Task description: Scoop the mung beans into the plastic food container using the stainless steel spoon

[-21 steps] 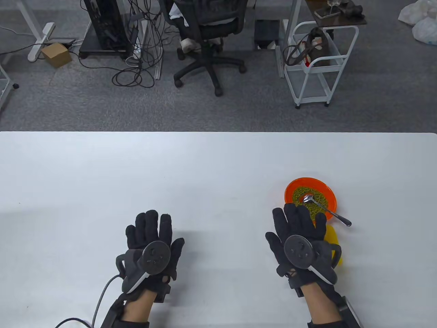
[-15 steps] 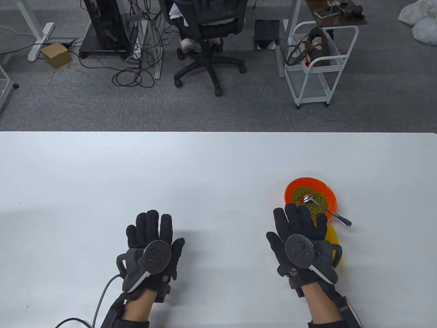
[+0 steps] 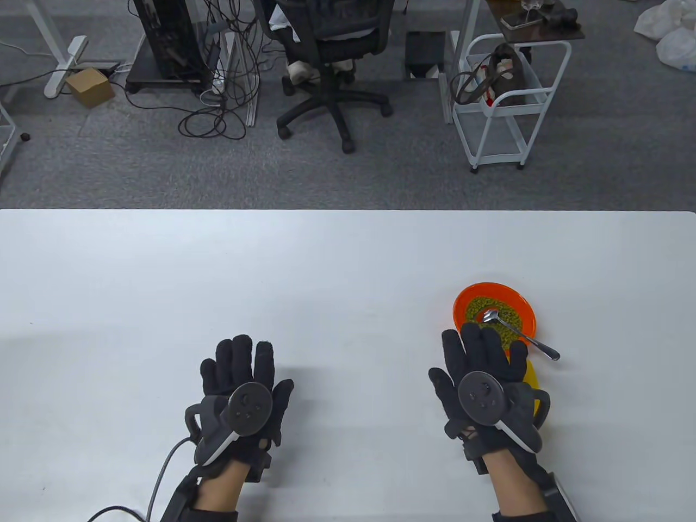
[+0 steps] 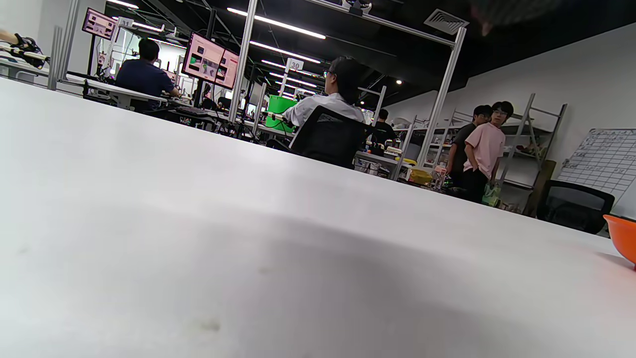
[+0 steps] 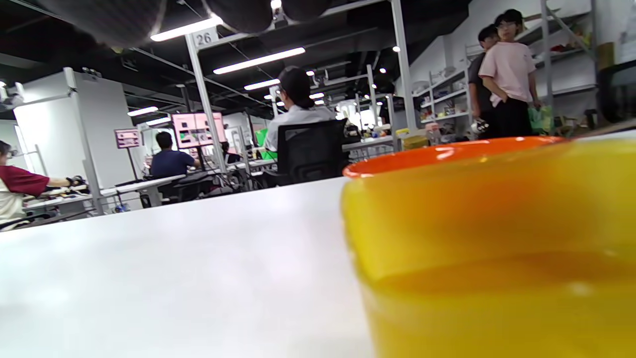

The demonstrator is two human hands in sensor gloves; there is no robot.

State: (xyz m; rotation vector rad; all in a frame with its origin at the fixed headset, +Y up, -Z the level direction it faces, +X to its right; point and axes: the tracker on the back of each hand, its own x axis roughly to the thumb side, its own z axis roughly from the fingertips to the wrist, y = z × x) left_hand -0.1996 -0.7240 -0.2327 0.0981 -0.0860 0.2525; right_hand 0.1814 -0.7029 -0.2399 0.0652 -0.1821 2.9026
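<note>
An orange bowl (image 3: 524, 302) of green mung beans (image 3: 508, 321) stands on the white table (image 3: 326, 272) at the right. A stainless steel spoon (image 3: 535, 343) lies in it, its bowl end in the beans and its handle over the near right rim. A yellow plastic container (image 3: 532, 375) stands just nearer, mostly hidden under my right hand (image 3: 481, 350), which hovers flat and open above it, holding nothing. In the right wrist view the container (image 5: 497, 248) fills the foreground with the bowl rim (image 5: 447, 151) behind. My left hand (image 3: 242, 364) lies flat and open on the table, empty.
The table's far edge runs across the middle of the table view. Beyond it on the floor are an office chair (image 3: 331, 54), a white wire cart (image 3: 508, 98) and cables. The orange bowl's edge shows at the right of the left wrist view (image 4: 623, 238).
My right hand has shifted slightly to the right, covering more of the yellow container. The left hand, bowl and spoon have not moved.
</note>
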